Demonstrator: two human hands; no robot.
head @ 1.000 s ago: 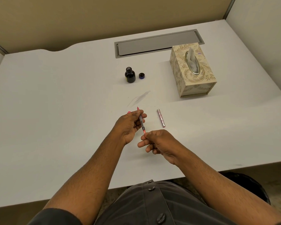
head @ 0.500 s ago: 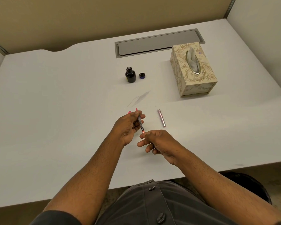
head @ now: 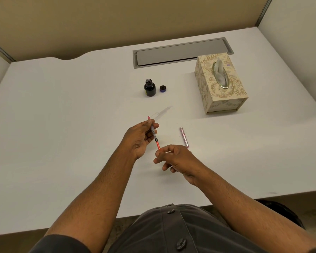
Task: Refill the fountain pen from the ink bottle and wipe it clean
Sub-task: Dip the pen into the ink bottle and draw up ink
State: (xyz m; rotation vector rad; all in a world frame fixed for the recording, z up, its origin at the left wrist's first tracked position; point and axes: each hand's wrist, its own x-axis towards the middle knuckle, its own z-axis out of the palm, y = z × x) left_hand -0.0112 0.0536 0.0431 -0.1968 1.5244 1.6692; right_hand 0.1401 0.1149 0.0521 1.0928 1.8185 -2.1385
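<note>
My left hand (head: pixel 140 137) holds the front section of the fountain pen (head: pixel 154 135), its pink nib end pointing away from me and its clear converter with a red rod pointing back. My right hand (head: pixel 173 157) pinches the red end of that converter between thumb and forefinger. The pen's pink patterned barrel (head: pixel 184 136) lies on the white desk (head: pixel 62 134) just right of my hands. Further back stands the dark ink bottle (head: pixel 150 88), uncapped, with its blue cap (head: pixel 163 88) lying beside it on the right.
A patterned beige tissue box (head: pixel 221 84) with a tissue sticking out stands at the back right. A grey cable tray lid (head: pixel 181 52) is set into the desk behind the bottle. A faint smear (head: pixel 161 113) marks the desk beyond my left hand.
The red converter rod now sticks out further between my hands than before. The hands have hardly shifted; the bottle, cap and barrel have not moved.
</note>
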